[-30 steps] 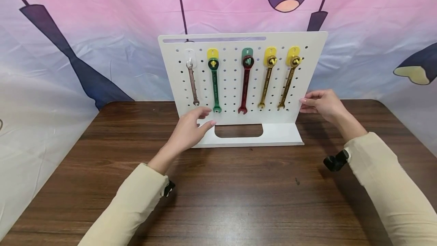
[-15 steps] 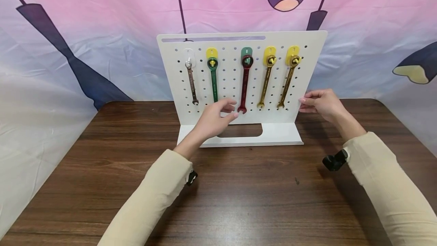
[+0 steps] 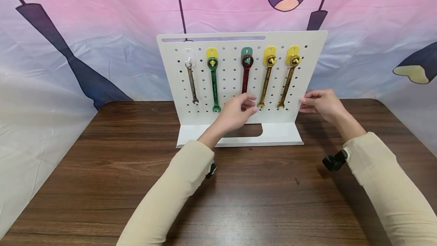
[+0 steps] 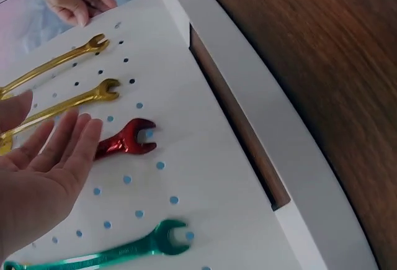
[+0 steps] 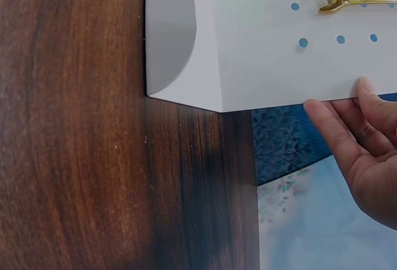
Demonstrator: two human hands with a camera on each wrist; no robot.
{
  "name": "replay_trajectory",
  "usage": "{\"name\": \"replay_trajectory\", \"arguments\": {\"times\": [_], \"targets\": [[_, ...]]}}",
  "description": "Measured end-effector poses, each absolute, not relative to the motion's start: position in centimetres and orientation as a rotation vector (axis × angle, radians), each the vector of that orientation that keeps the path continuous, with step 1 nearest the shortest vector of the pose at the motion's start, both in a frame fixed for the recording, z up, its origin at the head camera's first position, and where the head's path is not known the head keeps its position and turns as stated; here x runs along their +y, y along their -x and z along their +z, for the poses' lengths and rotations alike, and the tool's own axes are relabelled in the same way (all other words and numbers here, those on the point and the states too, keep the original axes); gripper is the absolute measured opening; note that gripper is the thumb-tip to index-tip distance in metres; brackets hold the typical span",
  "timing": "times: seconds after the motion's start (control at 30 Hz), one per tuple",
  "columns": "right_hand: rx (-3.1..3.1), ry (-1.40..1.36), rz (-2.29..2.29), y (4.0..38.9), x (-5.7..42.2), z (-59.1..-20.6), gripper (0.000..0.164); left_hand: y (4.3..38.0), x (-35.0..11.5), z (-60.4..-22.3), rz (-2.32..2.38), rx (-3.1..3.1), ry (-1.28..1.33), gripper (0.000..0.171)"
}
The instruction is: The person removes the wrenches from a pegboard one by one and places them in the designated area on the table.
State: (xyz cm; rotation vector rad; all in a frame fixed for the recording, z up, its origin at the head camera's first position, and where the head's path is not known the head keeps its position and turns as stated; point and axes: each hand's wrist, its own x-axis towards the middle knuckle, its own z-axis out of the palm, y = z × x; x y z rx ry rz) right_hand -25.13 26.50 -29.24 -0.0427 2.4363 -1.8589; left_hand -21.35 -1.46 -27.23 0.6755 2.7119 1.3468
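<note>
A white pegboard stand [image 3: 280, 119] stands upright on the table, with a row of combination wrenches hanging from its hooks. My left hand [image 3: 237, 112] is in front of the red wrench [image 3: 246, 79] and covers its lower end in the head view. In the left wrist view the red wrench's open jaw shows past the fingertips [image 4: 92, 132], and nothing is between thumb and fingers. My right hand [image 3: 324, 103] pinches the board's right edge, thumb [image 5: 367, 89] on the front face. Nearest that hand hang two gold wrenches, the outer gold wrench [image 3: 288, 86] and the inner gold wrench [image 3: 265, 86].
Left of the red wrench hang a green wrench [image 3: 214, 86] and a smaller brownish-silver wrench [image 3: 192, 84]. The dark wooden table [image 3: 256, 193] extends in front of the stand. A patterned cloth backdrop [image 3: 119, 48] hangs behind it.
My left hand has moved right along the lower front of the board, from below the brownish-silver and green wrenches to the red one. The right hand has stayed at the edge.
</note>
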Motion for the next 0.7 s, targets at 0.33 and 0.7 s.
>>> {"name": "replay_trajectory", "arguments": {"times": [0.33, 0.7], "targets": [[2.428, 0.049, -1.881, 25.1, 26.5, -29.2, 0.011, 22.0, 0.9, -27.4, 1.337, 2.683, -0.71, 0.036], [2.437, 0.034, -1.87, 25.1, 26.4, -29.3, 0.012, 22.4, 2.8, -27.4, 1.362, 2.684, -0.687, 0.039]]}}
